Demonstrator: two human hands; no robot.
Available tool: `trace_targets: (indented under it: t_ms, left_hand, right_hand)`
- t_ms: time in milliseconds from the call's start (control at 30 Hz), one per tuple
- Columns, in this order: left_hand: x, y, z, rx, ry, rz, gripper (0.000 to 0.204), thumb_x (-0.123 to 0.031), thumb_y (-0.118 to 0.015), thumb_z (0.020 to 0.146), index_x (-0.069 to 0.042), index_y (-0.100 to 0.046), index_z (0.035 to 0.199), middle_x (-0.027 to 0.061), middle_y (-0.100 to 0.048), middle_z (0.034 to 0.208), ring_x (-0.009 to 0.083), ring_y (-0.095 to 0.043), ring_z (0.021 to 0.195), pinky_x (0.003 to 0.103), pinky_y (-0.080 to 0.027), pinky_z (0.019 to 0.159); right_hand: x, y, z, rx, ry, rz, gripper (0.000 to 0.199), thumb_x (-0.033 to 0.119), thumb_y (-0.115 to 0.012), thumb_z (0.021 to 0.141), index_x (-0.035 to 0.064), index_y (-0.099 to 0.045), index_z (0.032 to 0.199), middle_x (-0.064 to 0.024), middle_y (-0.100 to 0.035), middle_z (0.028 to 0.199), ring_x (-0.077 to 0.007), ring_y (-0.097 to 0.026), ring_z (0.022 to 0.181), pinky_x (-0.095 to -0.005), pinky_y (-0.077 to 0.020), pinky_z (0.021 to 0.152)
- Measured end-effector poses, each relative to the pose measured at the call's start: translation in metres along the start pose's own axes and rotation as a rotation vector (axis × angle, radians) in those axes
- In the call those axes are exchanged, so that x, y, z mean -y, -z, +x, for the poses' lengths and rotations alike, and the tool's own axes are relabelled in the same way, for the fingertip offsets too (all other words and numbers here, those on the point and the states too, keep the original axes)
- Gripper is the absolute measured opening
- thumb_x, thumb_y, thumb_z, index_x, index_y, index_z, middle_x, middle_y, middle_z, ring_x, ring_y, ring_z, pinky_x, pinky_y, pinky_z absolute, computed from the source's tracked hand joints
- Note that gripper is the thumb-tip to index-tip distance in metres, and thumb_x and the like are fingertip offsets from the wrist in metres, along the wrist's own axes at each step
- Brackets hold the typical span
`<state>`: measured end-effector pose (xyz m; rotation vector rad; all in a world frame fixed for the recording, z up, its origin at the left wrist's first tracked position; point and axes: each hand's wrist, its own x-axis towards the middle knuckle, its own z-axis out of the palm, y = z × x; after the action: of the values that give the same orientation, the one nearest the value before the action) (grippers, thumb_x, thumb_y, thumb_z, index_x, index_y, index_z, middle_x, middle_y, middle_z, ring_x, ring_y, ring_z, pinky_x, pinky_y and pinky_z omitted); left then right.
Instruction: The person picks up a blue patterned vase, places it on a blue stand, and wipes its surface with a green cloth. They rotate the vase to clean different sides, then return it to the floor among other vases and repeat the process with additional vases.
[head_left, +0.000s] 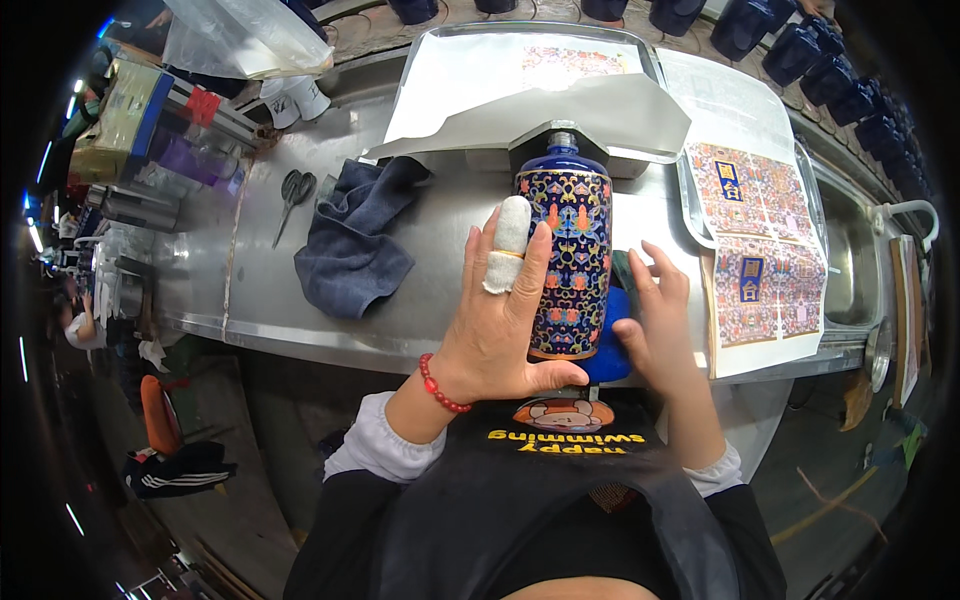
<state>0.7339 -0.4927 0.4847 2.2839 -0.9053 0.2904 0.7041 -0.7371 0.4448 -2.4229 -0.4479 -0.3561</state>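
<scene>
A crumpled blue cloth lay beside scissors on the steel bench; patterned decal sheets sat right, apparently near dark bottles.

1. The bottle in front of you is deep blue, cylindrical, covered in a dense floral pattern of orange, gold and teal.
2. It lies on its side on the steel desk — short neck pointing away from you, base at the near edge.
</scene>
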Motion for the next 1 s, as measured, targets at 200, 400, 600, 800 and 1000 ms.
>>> trace_targets:
  t_ms: [200,400,600,800,1000]
  left_hand:
    - [-0.007,0.013,0.008,0.094,0.008,0.055,0.131,-0.063,-0.083,0.063,0.001,-0.018,0.157,0.0319,-0.028,0.154,0.0534,-0.023,0.143,0.061,-0.014,0.119]
    - [-0.005,0.012,0.012,0.073,-0.001,-0.014,0.13,-0.051,-0.089,0.059,0.0,-0.019,0.157,0.0313,-0.029,0.154,0.0526,-0.025,0.143,0.06,-0.017,0.119]
    - [-0.009,0.018,0.014,0.091,0.024,0.03,0.13,-0.051,-0.088,0.06,-0.001,-0.019,0.158,0.0298,-0.027,0.155,0.0514,-0.023,0.144,0.06,-0.017,0.119]
    - [-0.006,0.02,0.012,0.113,-0.002,-0.008,0.125,-0.058,-0.083,0.065,0.001,-0.021,0.157,0.0313,-0.026,0.156,0.0513,-0.023,0.145,0.062,-0.016,0.118]
    - [0.006,0.013,0.009,0.031,0.007,-0.039,0.119,-0.077,-0.064,0.075,0.002,-0.026,0.155,0.0335,-0.03,0.153,0.0507,-0.03,0.141,0.062,-0.019,0.116]
  right_hand:
    - [-0.009,0.011,0.005,0.267,-0.179,0.142,0.063,0.026,-0.071,0.09,-0.0042,-0.048,0.14,-0.0223,-0.054,0.131,-0.0379,-0.051,0.115,-0.0437,-0.0417,0.102]
    - [-0.023,0.016,0.009,0.371,-0.213,0.362,0.058,0.013,-0.068,0.091,-0.0055,-0.046,0.141,-0.0247,-0.059,0.124,-0.0365,-0.061,0.104,-0.0399,-0.0492,0.094]
    - [-0.023,0.039,0.019,0.508,-0.354,0.401,0.058,0.013,-0.065,0.094,-0.0055,-0.042,0.144,-0.0257,-0.058,0.131,-0.039,-0.058,0.118,-0.0411,-0.0457,0.102]
    - [0.024,0.025,0.039,0.059,0.059,0.137,0.072,0.02,-0.069,0.091,-0.0007,-0.036,0.151,-0.025,-0.038,0.151,-0.0399,-0.04,0.137,-0.0443,-0.0325,0.114]
    - [0.043,0.02,0.055,0.058,0.14,0.085,0.076,0.04,-0.07,0.088,0.0003,-0.044,0.147,-0.0331,-0.035,0.15,-0.0487,-0.04,0.132,-0.052,-0.0348,0.111]
